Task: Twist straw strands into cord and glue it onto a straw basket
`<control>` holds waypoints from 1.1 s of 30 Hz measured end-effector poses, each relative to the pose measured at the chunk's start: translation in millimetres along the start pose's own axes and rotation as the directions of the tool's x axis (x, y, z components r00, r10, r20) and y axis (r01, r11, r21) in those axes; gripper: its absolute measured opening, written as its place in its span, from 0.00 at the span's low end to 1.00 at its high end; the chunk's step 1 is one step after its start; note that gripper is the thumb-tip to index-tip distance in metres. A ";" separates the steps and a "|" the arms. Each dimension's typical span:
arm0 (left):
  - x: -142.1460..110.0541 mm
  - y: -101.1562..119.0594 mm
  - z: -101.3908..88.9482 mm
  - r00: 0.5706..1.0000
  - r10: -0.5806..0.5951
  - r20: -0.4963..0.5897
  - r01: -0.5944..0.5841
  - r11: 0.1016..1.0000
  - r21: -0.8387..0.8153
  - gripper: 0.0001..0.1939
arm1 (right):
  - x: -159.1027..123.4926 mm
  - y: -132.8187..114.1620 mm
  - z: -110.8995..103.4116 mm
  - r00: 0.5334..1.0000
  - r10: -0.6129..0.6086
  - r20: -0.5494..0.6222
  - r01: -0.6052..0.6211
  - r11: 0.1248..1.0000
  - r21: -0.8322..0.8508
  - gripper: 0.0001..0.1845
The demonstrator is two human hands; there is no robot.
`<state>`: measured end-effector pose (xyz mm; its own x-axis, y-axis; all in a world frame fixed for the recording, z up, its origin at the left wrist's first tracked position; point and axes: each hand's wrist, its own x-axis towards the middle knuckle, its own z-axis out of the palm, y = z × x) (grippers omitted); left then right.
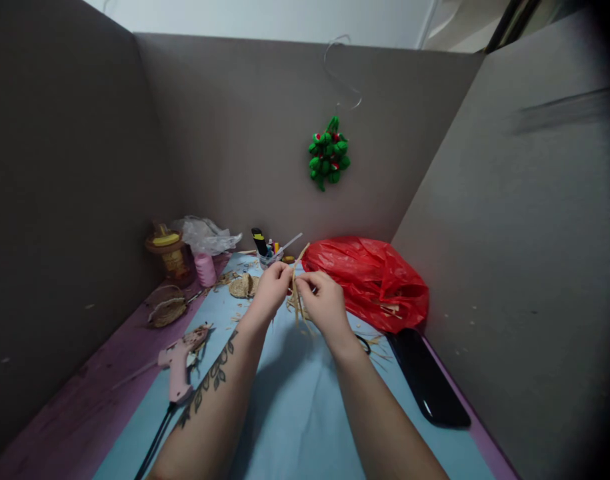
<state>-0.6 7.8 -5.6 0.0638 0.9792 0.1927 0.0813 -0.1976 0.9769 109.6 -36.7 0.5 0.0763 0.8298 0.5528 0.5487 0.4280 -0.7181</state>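
Note:
Thin tan straw strands [297, 303] hang between my hands above the blue table cover, with one end rising past the fingertips. My left hand [275, 287] pinches them from the left, its fingers closed. Close beside it, my right hand [323, 300] is also closed in a pinch on the strands. The exact fingertip contact is too small to make out. Behind my left hand lie round woven straw pieces [241, 286], partly covered by it. More straw lies on the table beneath the hands.
A pink glue gun [177, 367] lies at the left with its cord. Further back are a pink thread spool [205, 270], a lidded jar [173, 257] and a pen cup [269, 257]. A red plastic bag [369, 277] and a black glossy object [429, 380] are right.

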 end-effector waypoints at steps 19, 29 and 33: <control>-9.6 5.2 10.4 0.996 0.023 0.087 -0.023 1.000 -0.006 0.09 | 9.6 23.8 4.0 0.951 0.288 0.111 -0.305 0.819 0.486 0.11; -12.5 11.7 9.4 0.982 0.186 0.030 -0.186 0.940 0.285 0.05 | 9.5 18.1 3.4 0.887 0.378 0.265 -0.454 0.614 0.645 0.18; -13.4 11.6 9.3 0.985 0.170 0.028 -0.172 0.963 0.208 0.02 | 10.0 19.5 2.1 0.920 0.345 0.188 -0.387 0.717 0.580 0.17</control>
<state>8.8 -8.0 2.3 0.1041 0.9298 0.3530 0.2746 -0.3680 0.8884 119.3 -19.3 -8.8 0.1029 0.9780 0.1814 -0.1191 0.1931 -0.9739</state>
